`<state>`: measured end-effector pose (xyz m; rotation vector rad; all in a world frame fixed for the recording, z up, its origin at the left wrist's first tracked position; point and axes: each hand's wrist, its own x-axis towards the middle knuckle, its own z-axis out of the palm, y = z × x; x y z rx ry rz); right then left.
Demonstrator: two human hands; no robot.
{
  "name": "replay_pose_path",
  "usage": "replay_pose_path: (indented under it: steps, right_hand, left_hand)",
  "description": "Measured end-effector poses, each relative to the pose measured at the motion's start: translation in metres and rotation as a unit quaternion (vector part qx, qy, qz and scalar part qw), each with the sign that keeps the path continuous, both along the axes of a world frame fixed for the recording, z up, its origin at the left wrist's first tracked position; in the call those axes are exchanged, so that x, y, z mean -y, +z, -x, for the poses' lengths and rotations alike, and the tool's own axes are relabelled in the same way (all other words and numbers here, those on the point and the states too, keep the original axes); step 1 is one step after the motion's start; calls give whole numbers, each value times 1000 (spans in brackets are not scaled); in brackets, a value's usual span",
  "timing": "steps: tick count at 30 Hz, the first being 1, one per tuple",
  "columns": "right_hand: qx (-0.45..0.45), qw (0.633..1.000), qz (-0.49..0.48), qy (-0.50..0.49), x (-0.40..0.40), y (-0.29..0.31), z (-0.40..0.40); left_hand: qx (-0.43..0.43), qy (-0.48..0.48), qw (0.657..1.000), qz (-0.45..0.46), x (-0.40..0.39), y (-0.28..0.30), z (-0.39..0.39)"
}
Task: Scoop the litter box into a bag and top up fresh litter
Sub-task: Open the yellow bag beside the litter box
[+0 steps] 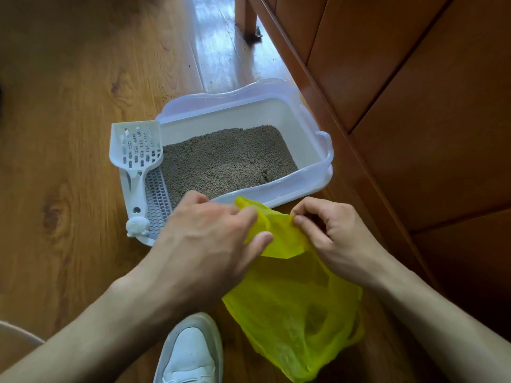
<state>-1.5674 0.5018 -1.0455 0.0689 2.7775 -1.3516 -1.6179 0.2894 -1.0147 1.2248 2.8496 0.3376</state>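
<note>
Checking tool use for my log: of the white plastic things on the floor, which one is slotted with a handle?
The scoop, resting untouched on the litter box's left rim. Both hands grip the yellow bag.

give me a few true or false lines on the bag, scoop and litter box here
1. Both hands pinch the yellow bag: left hand, right hand. True.
2. The scoop is in the right hand. False: it rests on the left edge of the litter box, untouched.
3. The box holds litter. True.
4. The bag is blue. False: it is yellow.
5. A white shoe shows below the hands. True.
</note>
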Motion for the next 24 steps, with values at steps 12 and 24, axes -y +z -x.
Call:
replay_pose_path:
  steps: [12, 24]
  right_hand:
    - [17, 999, 28, -4, -1, 5, -4]
    - [16, 1000, 7, -21, -16, 0, -7]
  left_hand:
    - [121, 156, 949, -247, 4, -37, 7]
    - [292, 394, 815, -311, 32, -42, 44]
